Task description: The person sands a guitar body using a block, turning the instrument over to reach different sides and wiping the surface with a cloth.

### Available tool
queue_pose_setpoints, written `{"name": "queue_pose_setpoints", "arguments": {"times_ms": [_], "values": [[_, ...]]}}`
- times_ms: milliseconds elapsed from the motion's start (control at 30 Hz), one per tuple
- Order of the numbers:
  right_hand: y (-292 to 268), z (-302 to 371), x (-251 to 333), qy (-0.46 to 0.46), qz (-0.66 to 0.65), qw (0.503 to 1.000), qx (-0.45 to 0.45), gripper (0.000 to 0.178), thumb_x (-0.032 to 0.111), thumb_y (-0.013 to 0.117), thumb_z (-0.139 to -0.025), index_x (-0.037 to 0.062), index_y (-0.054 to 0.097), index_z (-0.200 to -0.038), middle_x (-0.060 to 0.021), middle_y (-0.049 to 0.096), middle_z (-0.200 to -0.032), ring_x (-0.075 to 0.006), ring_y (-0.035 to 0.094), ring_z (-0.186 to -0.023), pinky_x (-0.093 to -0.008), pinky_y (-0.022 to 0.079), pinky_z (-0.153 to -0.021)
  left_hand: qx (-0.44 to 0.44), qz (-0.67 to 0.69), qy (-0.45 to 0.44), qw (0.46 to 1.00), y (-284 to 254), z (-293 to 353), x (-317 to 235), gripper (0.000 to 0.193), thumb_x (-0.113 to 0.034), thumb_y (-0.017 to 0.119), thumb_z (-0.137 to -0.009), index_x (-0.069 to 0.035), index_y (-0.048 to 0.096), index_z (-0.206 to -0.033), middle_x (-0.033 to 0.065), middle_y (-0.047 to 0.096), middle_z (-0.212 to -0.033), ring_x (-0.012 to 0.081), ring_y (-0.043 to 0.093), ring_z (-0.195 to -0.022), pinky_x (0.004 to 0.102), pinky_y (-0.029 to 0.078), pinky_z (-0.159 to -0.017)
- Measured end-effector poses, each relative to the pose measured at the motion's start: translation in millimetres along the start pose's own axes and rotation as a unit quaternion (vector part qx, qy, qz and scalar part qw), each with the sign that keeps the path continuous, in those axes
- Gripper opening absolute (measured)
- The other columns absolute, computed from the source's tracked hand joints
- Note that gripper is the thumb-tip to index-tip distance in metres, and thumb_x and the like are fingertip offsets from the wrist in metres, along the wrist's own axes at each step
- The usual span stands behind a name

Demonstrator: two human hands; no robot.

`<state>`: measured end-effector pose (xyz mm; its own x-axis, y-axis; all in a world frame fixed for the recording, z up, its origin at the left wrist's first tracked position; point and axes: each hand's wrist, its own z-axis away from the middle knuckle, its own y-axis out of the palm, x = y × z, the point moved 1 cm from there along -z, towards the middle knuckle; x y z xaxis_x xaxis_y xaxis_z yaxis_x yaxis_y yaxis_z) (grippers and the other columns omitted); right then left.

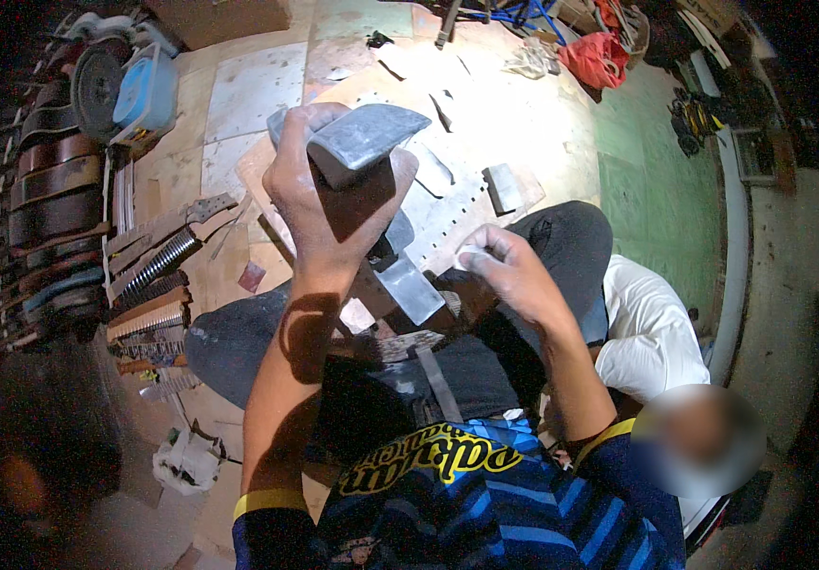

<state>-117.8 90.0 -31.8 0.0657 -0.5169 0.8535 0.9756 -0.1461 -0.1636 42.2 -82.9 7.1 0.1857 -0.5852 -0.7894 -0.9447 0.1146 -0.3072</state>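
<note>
My left hand [319, 190] is raised at upper centre with its fingers closed round a dusty grey curved piece [369, 135]. The piece has a smooth broad face and a darker side; its exact kind I cannot make out. Lower and to the right, my right hand [509, 271] pinches a small whitish scrap [467, 255], mostly hidden by the fingers. It is held apart from the grey piece, above my bent leg. Between the hands and my lap lies a flat grey plate [411, 291], with a pale scrap [357, 315] beside it.
A grey block [502, 188] lies on a pale board [452, 218] ahead. At left are rows of dark curved pieces [53, 204], several spring-like rods [158, 266] and a blue tub [142, 90]. A red bag [595, 62] lies far right. Another person in a white sleeve [652, 328] sits close at right.
</note>
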Motion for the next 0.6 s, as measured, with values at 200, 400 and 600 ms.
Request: {"name": "queue_pose_setpoints", "arguments": {"times_ms": [200,400,600], "values": [[28.0,-14.0,-25.8,-0.021,-0.037,0.999,-0.023,0.009,0.005,0.072,-0.085,0.0022,0.064,-0.087,-0.0016,0.066,-0.083,-0.0081,0.058,-0.077,-0.0258,0.048,-0.072,-0.004,-0.012,0.050,0.999,16.9,-2.1,-10.8,0.048,-0.019,0.085,-0.065,-0.002,0.057,-0.101,0.0119,0.068,-0.080,0.0226,0.071,-0.077,0.0316,0.056,-0.068],[44.4,-38.6,-38.7,-0.083,-0.025,0.995,-0.045,0.015,0.006,0.076,-0.079,0.0039,0.061,-0.080,-0.0021,0.064,-0.081,-0.0088,0.057,-0.078,-0.0263,0.048,-0.074,-0.009,-0.018,0.060,0.998,22.5,-0.4,-9.9,0.049,-0.020,0.086,-0.065,-0.002,0.058,-0.100,0.0113,0.068,-0.078,0.0229,0.070,-0.074,0.0321,0.055,-0.067],[50.6,-45.3,-49.4,-0.164,-0.041,0.985,-0.042,0.025,0.002,0.076,-0.076,0.0067,0.052,-0.074,0.0006,0.057,-0.078,-0.0080,0.053,-0.074,-0.0251,0.045,-0.071,-0.002,-0.011,0.034,0.999,14.2,-6.4,-1.6,0.048,-0.024,0.087,-0.062,-0.004,0.058,-0.096,0.0106,0.067,-0.078,0.0237,0.069,-0.071,0.0332,0.054,-0.066]]}}
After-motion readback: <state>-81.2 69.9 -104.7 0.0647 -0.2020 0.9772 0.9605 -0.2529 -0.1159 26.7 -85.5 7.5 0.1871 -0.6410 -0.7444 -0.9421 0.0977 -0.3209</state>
